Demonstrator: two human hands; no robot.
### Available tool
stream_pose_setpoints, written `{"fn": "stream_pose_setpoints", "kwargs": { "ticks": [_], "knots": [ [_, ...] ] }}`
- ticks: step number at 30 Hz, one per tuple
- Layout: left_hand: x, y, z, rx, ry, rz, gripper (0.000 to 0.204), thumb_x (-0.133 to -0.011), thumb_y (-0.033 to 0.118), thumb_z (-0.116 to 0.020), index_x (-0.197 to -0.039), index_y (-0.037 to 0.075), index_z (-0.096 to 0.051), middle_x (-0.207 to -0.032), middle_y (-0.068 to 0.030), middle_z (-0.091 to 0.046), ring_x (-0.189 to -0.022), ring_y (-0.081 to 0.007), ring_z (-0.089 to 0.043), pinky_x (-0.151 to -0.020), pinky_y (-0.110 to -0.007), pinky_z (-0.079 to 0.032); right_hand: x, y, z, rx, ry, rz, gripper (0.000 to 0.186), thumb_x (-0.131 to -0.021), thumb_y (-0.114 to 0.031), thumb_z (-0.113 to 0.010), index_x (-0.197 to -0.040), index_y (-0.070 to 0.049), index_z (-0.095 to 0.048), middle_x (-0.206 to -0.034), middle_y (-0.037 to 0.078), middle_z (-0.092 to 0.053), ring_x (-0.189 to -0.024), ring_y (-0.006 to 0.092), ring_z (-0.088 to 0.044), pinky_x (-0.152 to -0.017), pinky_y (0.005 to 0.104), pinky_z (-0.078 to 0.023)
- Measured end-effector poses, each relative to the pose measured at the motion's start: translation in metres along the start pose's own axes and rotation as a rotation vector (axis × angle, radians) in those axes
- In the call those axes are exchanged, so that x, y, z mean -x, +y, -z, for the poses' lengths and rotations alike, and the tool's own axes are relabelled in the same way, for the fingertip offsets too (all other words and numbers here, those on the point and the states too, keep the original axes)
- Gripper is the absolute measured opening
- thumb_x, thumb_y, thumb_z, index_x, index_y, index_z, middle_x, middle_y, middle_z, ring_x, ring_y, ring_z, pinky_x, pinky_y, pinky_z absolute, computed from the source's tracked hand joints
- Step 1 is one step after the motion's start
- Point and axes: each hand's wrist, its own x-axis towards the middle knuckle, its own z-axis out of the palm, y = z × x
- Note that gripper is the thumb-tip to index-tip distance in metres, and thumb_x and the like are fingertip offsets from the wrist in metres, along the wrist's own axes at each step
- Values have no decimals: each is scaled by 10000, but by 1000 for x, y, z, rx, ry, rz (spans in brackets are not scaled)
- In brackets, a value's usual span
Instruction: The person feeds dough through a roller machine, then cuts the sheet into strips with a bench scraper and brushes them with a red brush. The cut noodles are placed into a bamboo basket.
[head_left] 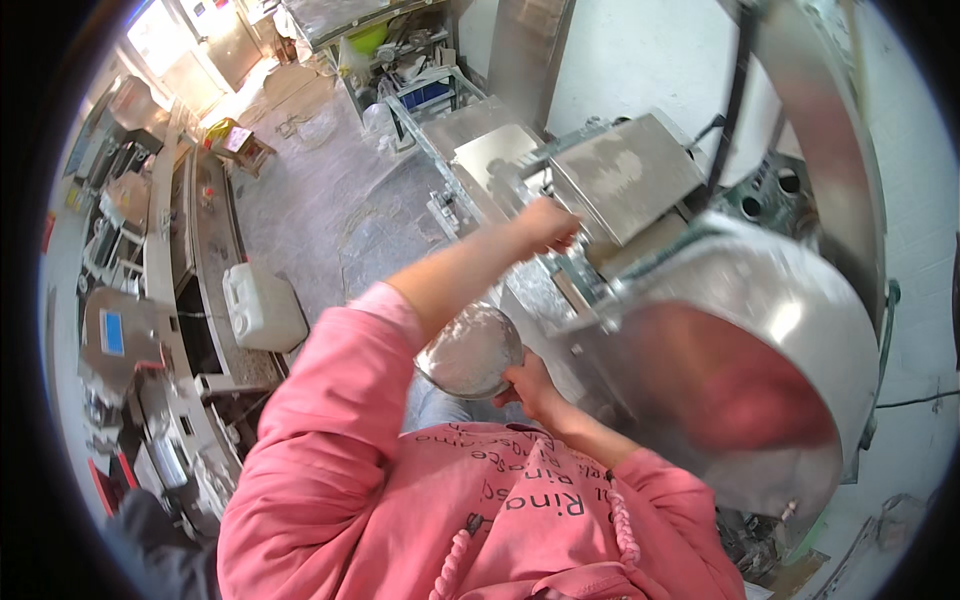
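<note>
My right hand (528,385) grips the rim of a round metal bowl (514,328) close to my body. White powder fills much of the bowl. My left arm reaches forward over the bowl, hiding part of it. At its end, my left hand (547,227) is closed at the side of a machine, beside a metal box-shaped cover (628,178). What its fingers hold, if anything, cannot be made out. To the right lies the machine's big metal drum (790,280), its mouth towards me. A blurred reddish mass (765,400) shows inside.
A white plastic jug (262,307) stands on the left by a long worktop (215,240) with tools and containers. Beyond is a small stool (240,150). A metal-framed bench (470,130) adjoins the machine. A person's dark-clad leg (160,540) shows lower left.
</note>
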Motion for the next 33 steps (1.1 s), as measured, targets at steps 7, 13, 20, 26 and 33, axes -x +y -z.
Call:
{"fn": "stream_pose_setpoints", "kwargs": {
  "ticks": [7, 13, 20, 26, 33],
  "knots": [
    [-105, 1, 6, 176, 30, 152, 498, -853, 433, -508, -870, -59, -584, -708, -126, -598, -544, -217, -572, -529, -383, -478, -66, -32, -34, -224, 206, -52, 446, -738, 33, -442, -1182, -9, -426, -948, 142, -590, -565, 272, -614, -375, 327, -516],
    [-127, -13, 18, 105, 191, 10, 396, -837, 330, -575, -775, -61, -569, -600, -122, -564, -501, -207, -564, -476, -327, -467, -100, -54, -23, -285, 177, 9, 479, -729, 45, -433, -1201, -29, -413, -944, 128, -578, -559, 256, -601, -388, 318, -518],
    [-89, 33, 29, -42, 149, -399, 380, -816, 360, -626, -752, -4, -539, -683, -105, -587, -548, -218, -572, -496, -331, -443, -133, -85, -24, -284, 209, 17, 485, -730, 33, -447, -1210, -28, -409, -1012, 144, -550, -649, 256, -611, -411, 326, -522],
    [-48, 85, -29, -368, -299, -1031, 212, -722, 191, -629, -817, 45, -507, -779, -134, -563, -718, -358, -576, -604, -436, -469, -146, -86, -32, -72, 196, 258, 344, -865, -136, -531, -1191, -64, -448, -1100, 65, -519, -822, 192, -594, -577, 297, -526],
    [-16, 93, 30, -525, -726, -1216, 285, -764, 187, -606, -991, 43, -512, -837, -138, -593, -755, -351, -598, -663, -432, -488, -130, -90, -52, -625, 413, 267, 260, -876, -191, -533, -1112, -81, -533, -919, 47, -619, -797, 198, -601, -833, 353, -464]
  ]
}}
